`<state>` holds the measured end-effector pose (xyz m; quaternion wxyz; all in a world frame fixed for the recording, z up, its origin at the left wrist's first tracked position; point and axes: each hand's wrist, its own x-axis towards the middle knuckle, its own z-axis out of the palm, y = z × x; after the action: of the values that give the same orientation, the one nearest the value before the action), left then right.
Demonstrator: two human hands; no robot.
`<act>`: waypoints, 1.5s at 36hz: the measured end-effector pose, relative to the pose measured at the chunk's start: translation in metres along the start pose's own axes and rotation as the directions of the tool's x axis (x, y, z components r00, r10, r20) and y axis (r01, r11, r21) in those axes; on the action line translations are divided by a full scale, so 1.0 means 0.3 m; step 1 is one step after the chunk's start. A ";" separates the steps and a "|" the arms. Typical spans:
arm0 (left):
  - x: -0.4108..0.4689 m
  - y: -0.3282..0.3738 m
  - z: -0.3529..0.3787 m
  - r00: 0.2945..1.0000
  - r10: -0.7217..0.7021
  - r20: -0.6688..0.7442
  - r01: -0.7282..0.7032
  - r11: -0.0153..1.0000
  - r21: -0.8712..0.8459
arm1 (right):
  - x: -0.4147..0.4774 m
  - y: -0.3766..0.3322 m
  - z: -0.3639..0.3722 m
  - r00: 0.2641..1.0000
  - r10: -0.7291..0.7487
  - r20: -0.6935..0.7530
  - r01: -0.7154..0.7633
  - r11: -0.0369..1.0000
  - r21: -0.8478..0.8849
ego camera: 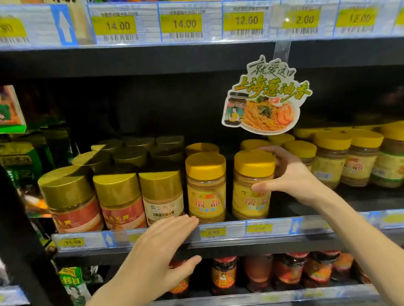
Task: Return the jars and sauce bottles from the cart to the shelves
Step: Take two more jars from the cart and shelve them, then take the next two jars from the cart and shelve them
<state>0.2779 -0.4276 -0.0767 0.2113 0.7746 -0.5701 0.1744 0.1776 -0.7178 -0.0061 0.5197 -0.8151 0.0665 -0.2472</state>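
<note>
A yellow-lidded jar with a yellow label (pixel 252 184) stands at the front of the middle shelf (pixel 268 228). My right hand (pixel 285 175) grips it from the right side, thumb across the label and fingers curled behind the lid. A matching yellow-lidded jar (pixel 206 188) stands just to its left. My left hand (pixel 157 255) hovers open in front of the shelf's price strip, below that neighbouring jar, fingers straight and holding nothing. The cart is out of view.
Gold-lidded jars (pixel 120 201) fill the shelf's left part, and more yellow-lidded jars (pixel 359 159) the right. A paper noodle sign (pixel 265 96) hangs from the upper shelf above the held jar. Red-labelled sauce jars (pixel 224 274) line the shelf below. Packets (pixel 7 110) hang at left.
</note>
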 end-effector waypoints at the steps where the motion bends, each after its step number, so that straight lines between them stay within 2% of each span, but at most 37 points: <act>1: 0.002 0.001 0.001 1.000 0.005 -0.006 -0.005 1.000 -0.002 | 0.001 0.001 0.000 1.000 0.003 0.004 -0.003 1.000 0.002; 12: 0.006 0.002 0.008 0.999 0.037 -0.035 -0.037 0.999 -0.011 | 0.003 -0.022 0.010 0.989 0.074 0.127 -0.071 0.997 -0.028; 18: 0.003 -0.002 0.006 0.998 0.063 -0.017 -0.063 0.998 -0.004 | -0.012 -0.025 0.014 0.986 0.112 0.124 -0.105 0.993 -0.060; 23: 0.006 -0.008 -0.006 0.998 0.070 0.010 -0.070 0.997 0.021 | -0.036 -0.043 0.003 0.979 0.198 0.052 -0.192 0.976 -0.104; 29: 0.009 -0.009 -0.029 0.995 0.081 0.055 -0.083 0.996 0.040 | -0.182 -0.064 -0.014 0.985 0.139 -0.098 -0.159 0.959 -0.233; 31: 0.013 -0.003 -0.039 0.993 0.097 0.061 -0.100 0.994 0.049 | -0.252 -0.069 -0.040 0.987 0.123 -0.103 -0.150 0.934 -0.325; 40: -0.039 0.089 -0.094 0.980 0.000 0.197 -0.022 0.994 0.108 | -0.537 -0.051 -0.117 0.989 0.113 -0.099 -0.150 0.723 -0.674; 47: -0.243 0.213 -0.120 0.951 -0.126 0.283 0.089 0.986 0.140 | -0.721 0.010 -0.074 0.983 0.174 0.051 -0.068 0.611 -0.789; 54: -0.507 0.311 -0.149 0.862 -0.314 0.398 0.257 0.947 0.192 | -0.877 0.026 0.039 0.941 0.267 0.210 0.045 0.514 -0.857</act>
<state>0.1431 -0.3052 -0.1044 0.0544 0.8819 -0.4682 0.0062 -0.0442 -0.6157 -0.1047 0.0730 -0.9862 0.1477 -0.0150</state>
